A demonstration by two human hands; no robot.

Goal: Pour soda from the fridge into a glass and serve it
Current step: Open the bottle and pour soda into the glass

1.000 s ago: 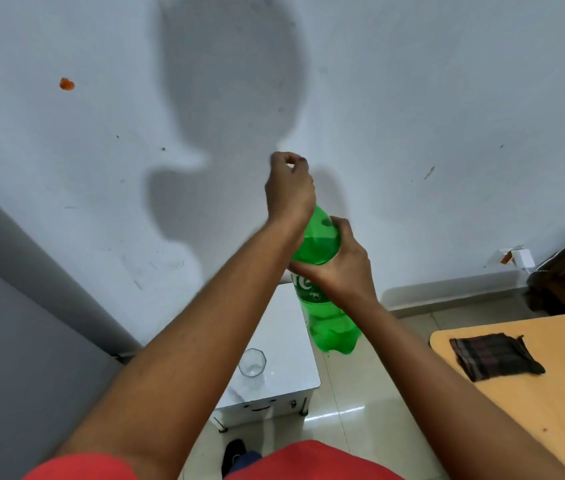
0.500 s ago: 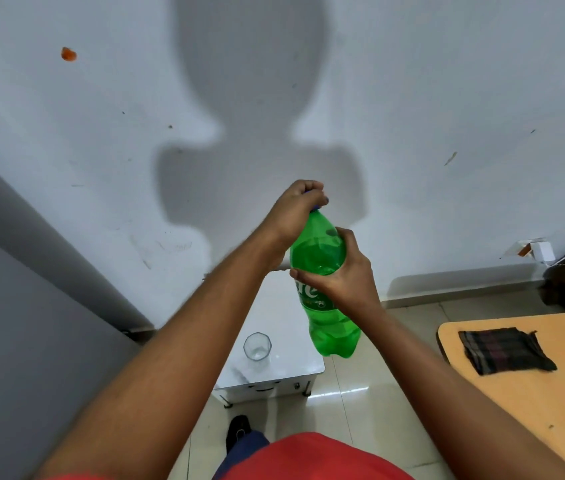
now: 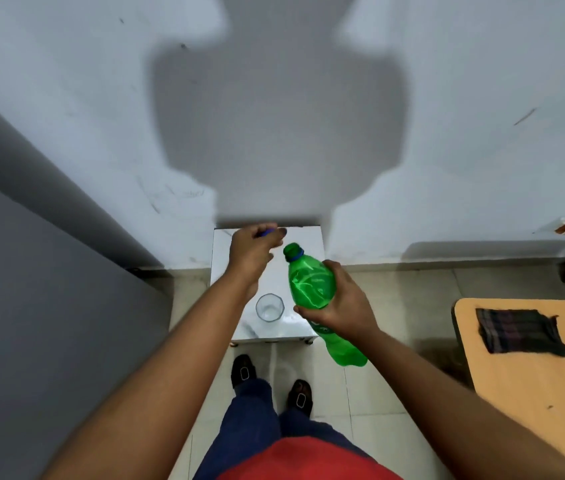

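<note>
Fingers (image 3: 309,311) wrap the green bottle (image 3: 312,284) (left hand (image 3: 253,251) pinches blue cap (image 3: 267,232)).

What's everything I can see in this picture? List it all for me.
soda bottle: one, green, open, tilted, held above the small table
bottle cap: one, blue, in the left hand's fingertips
glass: one, clear, looks empty, on the small table
small table: one, white marbled, against the wall
wooden table: one, tan, at right
folded cloth: one, dark plaid, on the wooden table
shoes: two, black, on the tiled floor
left hand: pinching the cap
right hand: gripping the bottle's middle
</note>
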